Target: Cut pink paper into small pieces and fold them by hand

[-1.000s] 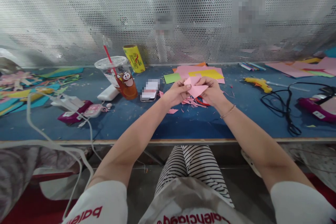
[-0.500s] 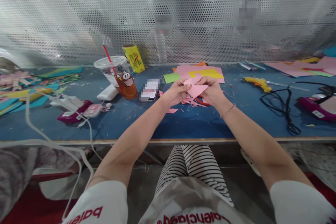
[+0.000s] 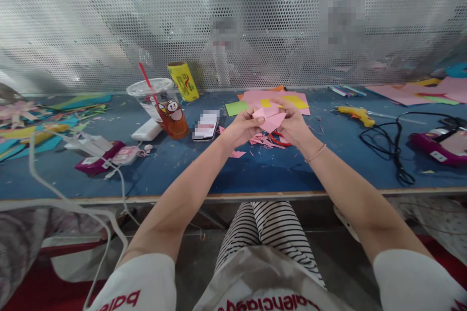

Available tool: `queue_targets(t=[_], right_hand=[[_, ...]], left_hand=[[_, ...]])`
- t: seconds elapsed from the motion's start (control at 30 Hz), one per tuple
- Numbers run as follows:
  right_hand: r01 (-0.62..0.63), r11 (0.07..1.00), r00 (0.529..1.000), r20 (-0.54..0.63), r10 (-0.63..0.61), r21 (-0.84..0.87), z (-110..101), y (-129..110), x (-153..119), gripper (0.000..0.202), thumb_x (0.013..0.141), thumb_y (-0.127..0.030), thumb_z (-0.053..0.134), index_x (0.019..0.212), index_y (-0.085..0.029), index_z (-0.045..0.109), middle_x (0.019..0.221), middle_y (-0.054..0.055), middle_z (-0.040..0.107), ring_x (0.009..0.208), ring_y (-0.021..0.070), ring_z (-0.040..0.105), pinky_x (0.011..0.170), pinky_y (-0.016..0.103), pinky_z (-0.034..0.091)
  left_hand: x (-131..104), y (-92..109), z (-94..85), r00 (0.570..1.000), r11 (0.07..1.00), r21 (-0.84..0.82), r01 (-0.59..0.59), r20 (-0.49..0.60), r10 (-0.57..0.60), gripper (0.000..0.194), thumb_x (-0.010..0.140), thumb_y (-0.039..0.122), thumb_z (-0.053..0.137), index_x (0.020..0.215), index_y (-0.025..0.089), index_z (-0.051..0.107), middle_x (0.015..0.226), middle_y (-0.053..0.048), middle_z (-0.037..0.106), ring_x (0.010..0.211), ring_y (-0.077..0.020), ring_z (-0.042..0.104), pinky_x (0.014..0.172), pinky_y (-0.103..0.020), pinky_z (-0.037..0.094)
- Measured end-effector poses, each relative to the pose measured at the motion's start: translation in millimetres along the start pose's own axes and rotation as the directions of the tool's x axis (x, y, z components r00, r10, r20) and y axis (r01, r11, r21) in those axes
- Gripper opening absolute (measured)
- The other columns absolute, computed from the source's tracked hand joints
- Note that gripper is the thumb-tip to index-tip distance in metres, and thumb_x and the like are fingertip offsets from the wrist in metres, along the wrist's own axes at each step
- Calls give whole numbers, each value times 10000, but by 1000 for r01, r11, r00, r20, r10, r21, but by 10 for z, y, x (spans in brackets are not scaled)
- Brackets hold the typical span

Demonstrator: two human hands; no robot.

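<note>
While the left hand (image 3: 245, 127) and right hand (image 3: 292, 124) fingers pinch folded paper (image 3: 270, 120) near the scraps (image 3: 264, 141), uneven pulling could tear it.

paper piece (image 3: 272, 120): pink | table (image 3: 266, 172): blue | trousers (image 3: 275, 228): black-and-white striped | glue gun (image 3: 355, 115): yellow | straw (image 3: 145, 75): red

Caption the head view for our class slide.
Left hand and right hand hold folded pink paper above a blue table.

Since a moment ago, I have shifted my right grip (image 3: 292, 121) farther behind the folded pink paper (image 3: 271, 120), baring more of its front and tipping its right-hand point slightly upward.
</note>
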State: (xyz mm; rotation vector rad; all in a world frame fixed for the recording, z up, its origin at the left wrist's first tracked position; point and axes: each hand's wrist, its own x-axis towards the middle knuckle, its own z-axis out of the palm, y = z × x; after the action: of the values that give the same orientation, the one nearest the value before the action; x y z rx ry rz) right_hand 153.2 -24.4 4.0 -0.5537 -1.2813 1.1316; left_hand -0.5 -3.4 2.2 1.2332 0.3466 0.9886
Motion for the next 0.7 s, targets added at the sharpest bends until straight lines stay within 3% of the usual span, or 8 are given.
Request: queue_targets(t=[0.17,0.27,0.37,0.5,0.7], right_hand=[[22,998,997,72,-17,-67,-68,55,31,501,554,-301,782,1025,-275,614,796,-33,675,739,123,627,675,260,516],[56,994,993,113,-45,-97,-97,83,43,475,563,-311,782,1003,-248,614,838,-14,678,780,132,628,711,272,511],[60,986,988,147,-38,-154,-116,88,37,499,583,-299,775,1036,-229,578,711,-40,646,671,113,603,654,254,493],[26,989,992,124,-8,-146,-138,106,31,489,629,-282,751,1038,-230,489,590,-91,585,550,77,557,588,219,462],[-116,993,993,15,117,-31,-125,130,71,434,586,-308,776,845,-226,438,599,-92,587,561,69,580,618,217,495]], left_hand=[[10,10,2,999,996,87,-35,-6,36,269,646,295,728,793,177,536,784,0,598,740,-107,592,732,-280,485],[10,17,31,983,948,286,-137,-82,167,347,671,317,702,956,211,536,976,-31,590,898,-140,581,800,-304,468],[-21,52,95,920,767,600,-229,-125,372,441,633,308,733,1028,235,549,1158,-59,531,1073,-186,512,882,-334,437],[-73,93,182,878,482,832,-276,13,479,221,668,290,705,873,223,653,1055,-56,602,1085,-212,507,970,-398,373],[-69,45,181,843,417,856,-304,38,536,183,719,250,665,900,238,682,961,-41,666,1008,-203,559,961,-397,381]])
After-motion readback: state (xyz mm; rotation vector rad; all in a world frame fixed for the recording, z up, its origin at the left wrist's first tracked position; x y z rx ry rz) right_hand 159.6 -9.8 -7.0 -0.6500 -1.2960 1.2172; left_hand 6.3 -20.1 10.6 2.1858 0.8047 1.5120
